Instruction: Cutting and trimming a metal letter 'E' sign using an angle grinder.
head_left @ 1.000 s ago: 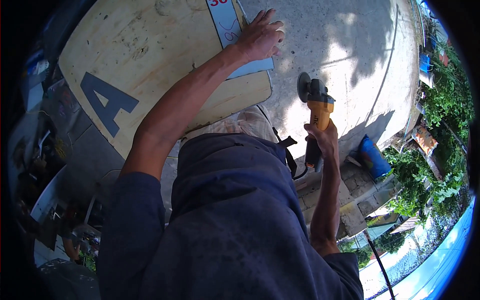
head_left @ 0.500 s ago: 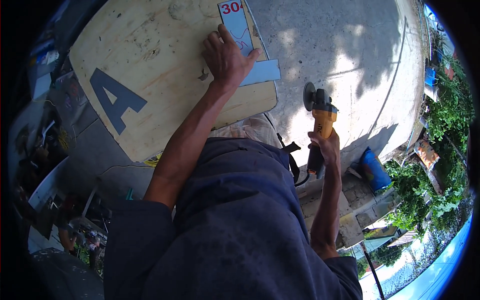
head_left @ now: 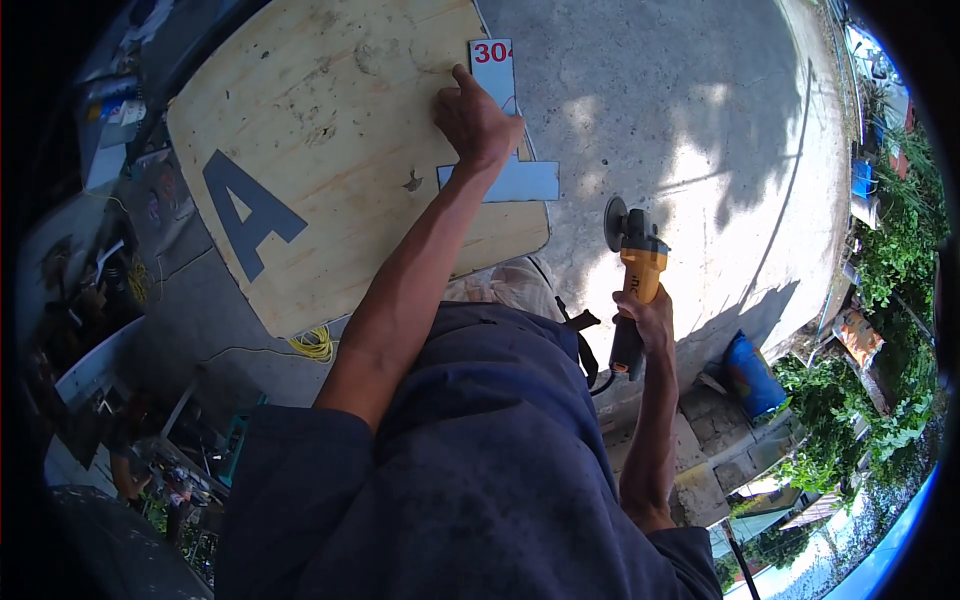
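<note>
pale blue, the t-shaped piece point(head_left: 522, 182) lies flat along the right edge of the wooden tabletop point(head_left: 330, 200), its crossbar toward the near right corner and its stem running away from the person. the right end of the crossbar juts out past that edge, and the far end of the stem, with red markings on it, reaches the edge too.

the left hand point(head_left: 478, 125) is across the middle of the stem, so the far end of the piece shows beyond the knuckles and the crossbar shows on the near side of the wrist. its fingers are bent toward the left of the tabletop, one of them pointing farther out; from where i stand i can't tell whether they pinch the piece or only rest over it.

the right hand point(head_left: 650, 315) is wrapped firmly around the handle of a yellow and black angle grinder point(head_left: 643, 268), out beyond the right edge, over the concrete floor point(head_left: 690, 120). the grinder's disc is at its far end, near the crossbar's overhanging tip but apart from it.

over by the left edge of the tabletop lies a dark grey letter-shaped cut-out point(head_left: 243, 222), well apart from both hands.
</note>
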